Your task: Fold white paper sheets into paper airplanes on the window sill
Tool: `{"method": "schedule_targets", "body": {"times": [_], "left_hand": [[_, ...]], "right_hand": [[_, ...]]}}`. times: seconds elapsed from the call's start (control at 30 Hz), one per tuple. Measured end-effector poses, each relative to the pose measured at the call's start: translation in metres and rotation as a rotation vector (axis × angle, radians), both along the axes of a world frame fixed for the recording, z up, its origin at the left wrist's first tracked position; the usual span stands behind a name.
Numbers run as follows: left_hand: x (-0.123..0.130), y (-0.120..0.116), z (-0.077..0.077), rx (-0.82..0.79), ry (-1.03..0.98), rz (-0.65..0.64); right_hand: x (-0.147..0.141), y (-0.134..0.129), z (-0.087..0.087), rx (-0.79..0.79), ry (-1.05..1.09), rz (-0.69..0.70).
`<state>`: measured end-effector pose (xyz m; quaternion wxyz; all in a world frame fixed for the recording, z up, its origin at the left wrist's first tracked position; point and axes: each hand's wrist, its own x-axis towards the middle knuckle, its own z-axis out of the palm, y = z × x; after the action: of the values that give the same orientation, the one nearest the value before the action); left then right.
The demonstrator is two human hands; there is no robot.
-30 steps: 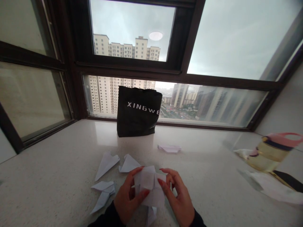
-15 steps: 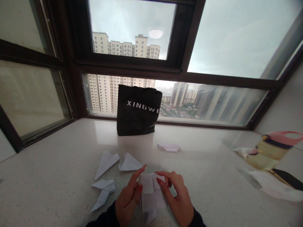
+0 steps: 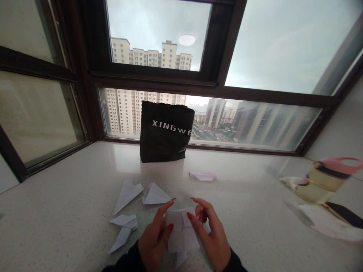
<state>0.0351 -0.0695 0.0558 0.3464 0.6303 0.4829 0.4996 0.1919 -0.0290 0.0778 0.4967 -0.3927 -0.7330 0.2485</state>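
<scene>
"First entry, the hands?"

"Left hand [image 3: 153,243]: thumb on the left side of a folded paper [image 3: 175,240], forefinger extended past its upper corner, a light grip. Right hand [image 3: 214,240]: thumb on a small flap [image 3: 185,221] at the upper right, forefinger raised clear, other fingers curled by the edge, also a light grip. Fingertips underneath: hidden."

"And the paper itself?"

"One, white, between the two hands, low in the view. Changed within the last second: it sat askew with a layer jutting above; now its top edge is nearly level. The right forefinger, lately at that edge, has lifted off."

"Meaning?"

"By judgement, the layers are better squared and the folding looks well along. The flap under the right thumb seems the loosest part, apt to spring up if released."

"Next, outward."

"Just below the paper, partly covered: one white paper piece [image 3: 180,259]. Left of the hands: one forked piece [image 3: 124,229]; above it, one long pointed piece [image 3: 127,194]; beside that, one triangular piece [image 3: 155,194]. Farther off: one narrow folded strip [image 3: 202,176], lying flat."

"Outermost?"

"One black bag [image 3: 166,134], upright before the window [image 3: 255,121]. Far right: one yellowish bottle [image 3: 321,185] with pink lid, one crumpled white wrapping [image 3: 326,223], one dark flat object [image 3: 346,214]. All on a speckled white counter [image 3: 249,192]."
</scene>
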Motion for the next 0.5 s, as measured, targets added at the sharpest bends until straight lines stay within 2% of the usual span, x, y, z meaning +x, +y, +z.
{"method": "schedule_targets", "body": {"times": [0.17,0.33,0.5], "left_hand": [[-0.002,0.002,0.002,0.043,-0.017,-0.005],[-0.002,0.002,0.004,0.066,0.0,-0.03],[-0.012,0.01,0.014,0.143,-0.009,0.188]], "right_hand": [[0.0,0.003,0.0,-0.159,0.005,0.115],[0.0,0.005,-0.002,-0.224,-0.028,0.137],[0.002,0.007,0.0,-0.215,0.022,0.157]]}}
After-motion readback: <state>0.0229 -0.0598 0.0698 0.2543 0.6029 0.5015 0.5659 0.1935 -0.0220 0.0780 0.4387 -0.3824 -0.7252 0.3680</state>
